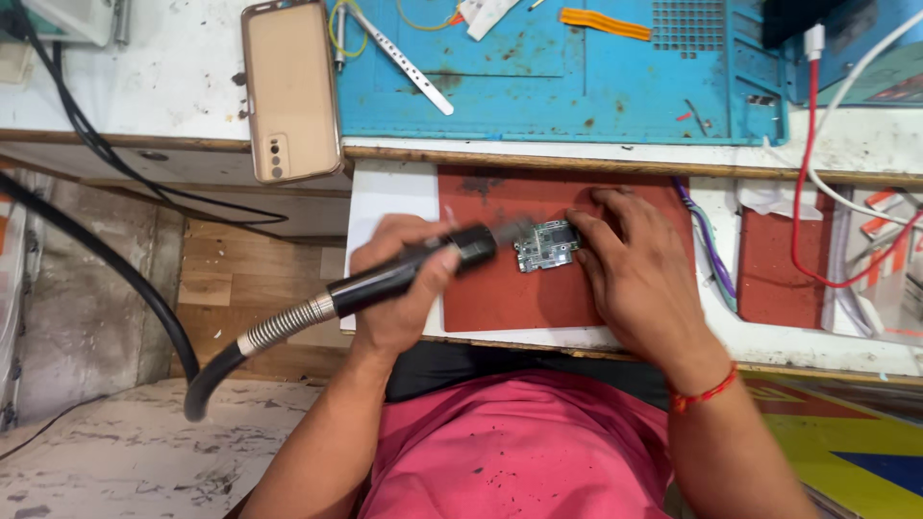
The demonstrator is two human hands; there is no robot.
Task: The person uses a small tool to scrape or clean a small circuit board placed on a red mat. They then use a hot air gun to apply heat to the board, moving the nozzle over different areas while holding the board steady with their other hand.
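My left hand [399, 288] grips a black hot-air wand [413, 271] with a ribbed metal collar and a thick black hose trailing down to the left. Its nozzle tip points right at a small grey circuit board [545, 245] lying on a dark red mat [500, 288]. My right hand [630, 264] rests on the mat with its fingers pressed against the board's right edge, steadying it. A red thread band circles my right wrist.
A gold phone [291, 88] lies face down on the white bench at upper left. Behind the mat is a blue work mat [577, 86] with a metal ruler-like tool, an orange strip and small parts. Red and white cables [817, 163] hang at right.
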